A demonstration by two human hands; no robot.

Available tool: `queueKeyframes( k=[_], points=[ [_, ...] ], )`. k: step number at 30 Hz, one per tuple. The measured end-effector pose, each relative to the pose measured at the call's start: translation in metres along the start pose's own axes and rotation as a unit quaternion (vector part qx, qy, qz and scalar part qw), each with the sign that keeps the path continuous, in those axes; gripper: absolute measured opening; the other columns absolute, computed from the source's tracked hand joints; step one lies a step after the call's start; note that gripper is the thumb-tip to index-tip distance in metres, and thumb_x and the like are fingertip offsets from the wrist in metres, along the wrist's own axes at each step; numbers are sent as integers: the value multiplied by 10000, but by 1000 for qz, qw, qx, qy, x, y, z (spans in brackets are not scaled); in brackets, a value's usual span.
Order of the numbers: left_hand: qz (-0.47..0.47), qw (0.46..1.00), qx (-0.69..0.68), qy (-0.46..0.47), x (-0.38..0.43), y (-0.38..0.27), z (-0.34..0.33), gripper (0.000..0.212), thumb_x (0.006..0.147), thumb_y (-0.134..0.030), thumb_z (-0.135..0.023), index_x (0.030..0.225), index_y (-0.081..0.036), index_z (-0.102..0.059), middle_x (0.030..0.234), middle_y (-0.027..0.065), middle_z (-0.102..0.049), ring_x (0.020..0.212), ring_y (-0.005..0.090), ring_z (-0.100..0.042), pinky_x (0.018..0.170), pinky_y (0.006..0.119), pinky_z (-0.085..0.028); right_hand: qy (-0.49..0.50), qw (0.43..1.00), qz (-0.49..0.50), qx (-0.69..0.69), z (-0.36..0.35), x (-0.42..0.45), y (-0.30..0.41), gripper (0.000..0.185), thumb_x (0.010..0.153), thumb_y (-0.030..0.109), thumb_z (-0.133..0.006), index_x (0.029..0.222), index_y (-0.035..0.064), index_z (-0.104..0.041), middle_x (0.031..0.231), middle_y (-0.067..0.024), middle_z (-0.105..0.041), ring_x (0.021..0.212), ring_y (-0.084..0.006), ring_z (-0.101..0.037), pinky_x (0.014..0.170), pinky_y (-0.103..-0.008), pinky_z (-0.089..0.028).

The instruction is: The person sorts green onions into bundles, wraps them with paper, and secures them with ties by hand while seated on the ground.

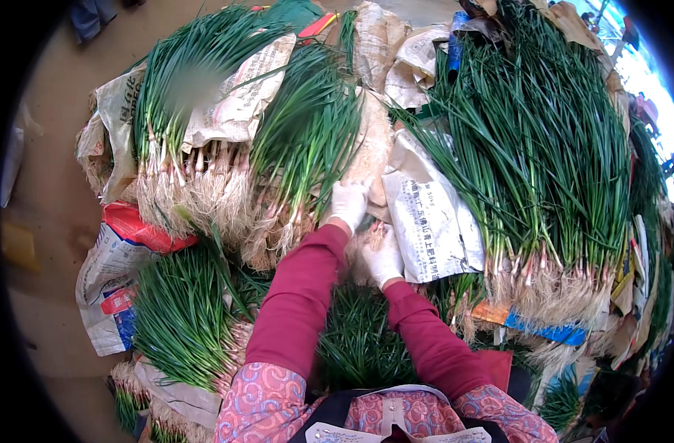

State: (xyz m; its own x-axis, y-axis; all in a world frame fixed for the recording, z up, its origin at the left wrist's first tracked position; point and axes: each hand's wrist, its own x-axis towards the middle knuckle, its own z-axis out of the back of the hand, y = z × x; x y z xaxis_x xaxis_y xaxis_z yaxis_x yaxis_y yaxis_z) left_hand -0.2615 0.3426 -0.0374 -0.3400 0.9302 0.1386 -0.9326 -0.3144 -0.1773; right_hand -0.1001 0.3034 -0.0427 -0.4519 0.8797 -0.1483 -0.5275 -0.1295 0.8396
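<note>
My left hand (350,200), in a white glove, rests at the lower end of a tan woven sack (370,147). Its fingers point away from me, beside a bunch of spring onions (306,188), and what lies under them is hidden. Lower and to the right, my right hand (382,257), also gloved in white, is closed around the pinkish bulbs and roots of a few spring onions (377,235). A white printed fertilizer sack (428,221) lies against the right side of this hand.
A large pile of spring onions (536,149) rises on the right, with roots towards me. More bunches (187,105) lie at upper left, partly under a printed sack (245,91). Another bundle (185,310) sits at lower left by a red-and-white bag (115,282). Bare floor (49,166) shows at far left.
</note>
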Motion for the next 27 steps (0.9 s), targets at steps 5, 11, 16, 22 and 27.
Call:
queueKeyframes(
  k=[5,11,16,22,27],
  points=[
    [210,825,-428,-304,27,74,10,247,834,-43,-436,971,12,-634,878,152,-667,801,246,-628,744,336,-484,-53,994,66,71,-50,28,-37,905,637,34,-701,1379,-32,-187,1268,-160,-420,1140,-229,-470,935,-334,-434],
    [297,657,-653,-229,26,105,50,255,898,-79,-492,1135,-2,-546,953,87,-637,775,183,-629,704,321,-514,50,953,29,298,-28,85,-102,464,807,99,-554,1235,-21,-421,1097,-97,-522,949,-159,-504,848,-268,-454],
    [290,644,-693,-142,-30,86,64,392,929,-159,-477,1306,-65,-434,1010,86,-624,782,135,-593,612,279,-450,104,870,34,482,98,25,2,531,813,213,-596,1266,-32,-466,1247,-104,-510,1111,-183,-473,999,-273,-354],
    [308,632,-666,-249,-92,26,64,360,887,-136,-546,1233,-42,-514,1081,52,-607,844,130,-594,713,247,-452,84,869,-64,484,99,-103,-9,643,708,-75,-530,1330,-5,-386,1171,-42,-476,1012,-127,-507,833,-278,-468],
    [351,578,-722,-149,-168,-62,84,307,895,-80,-517,1196,-27,-534,1042,58,-615,761,103,-581,691,219,-466,42,967,17,252,46,-147,-129,705,732,-81,-577,1381,35,-326,1168,-63,-395,1022,-169,-458,801,-244,-430]
  ],
)
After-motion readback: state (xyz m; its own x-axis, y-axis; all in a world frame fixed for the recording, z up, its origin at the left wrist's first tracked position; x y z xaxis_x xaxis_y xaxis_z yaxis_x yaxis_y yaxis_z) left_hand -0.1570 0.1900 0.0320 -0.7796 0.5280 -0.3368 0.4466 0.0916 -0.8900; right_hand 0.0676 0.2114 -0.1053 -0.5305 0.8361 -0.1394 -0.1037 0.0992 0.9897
